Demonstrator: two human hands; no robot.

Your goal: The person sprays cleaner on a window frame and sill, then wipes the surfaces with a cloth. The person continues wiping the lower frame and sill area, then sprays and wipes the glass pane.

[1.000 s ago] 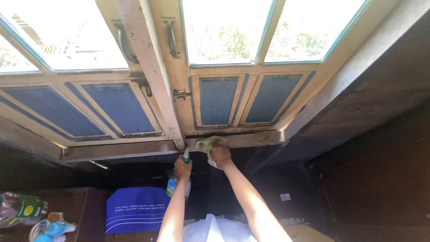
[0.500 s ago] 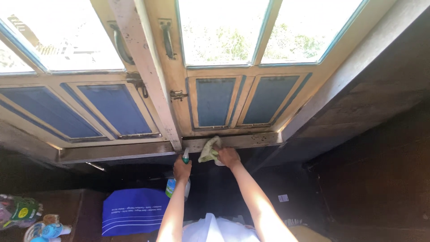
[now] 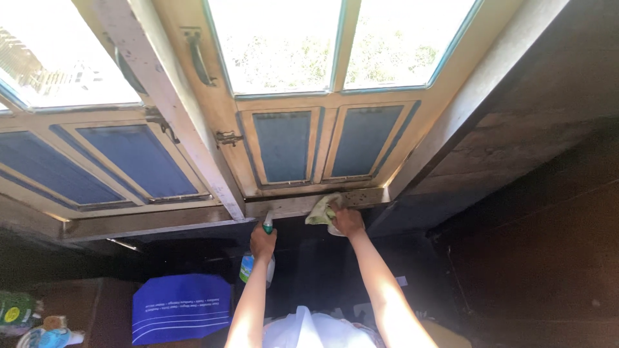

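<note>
Below the window frame [image 3: 303, 205], right hand [image 3: 348, 221] presses a cloth [image 3: 322, 211] against its rail; left hand [image 3: 262, 243] grips a spray bottle [image 3: 248, 267].

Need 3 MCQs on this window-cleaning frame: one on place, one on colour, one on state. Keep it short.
1. Where is the cloth?
A. on the window ledge
B. on the blue bag
C. on the door handle

2. What colour are the lower panels?
A. red
B. blue
C. white

3. What is the left hand doing?
A. hanging empty
B. holding a brush
C. gripping a spray bottle

Answers: 1 A, the right hand presses the cloth against the ledge. 2 B, both panels look blue. 3 C, the fingers wrap the bottle's neck.
</note>
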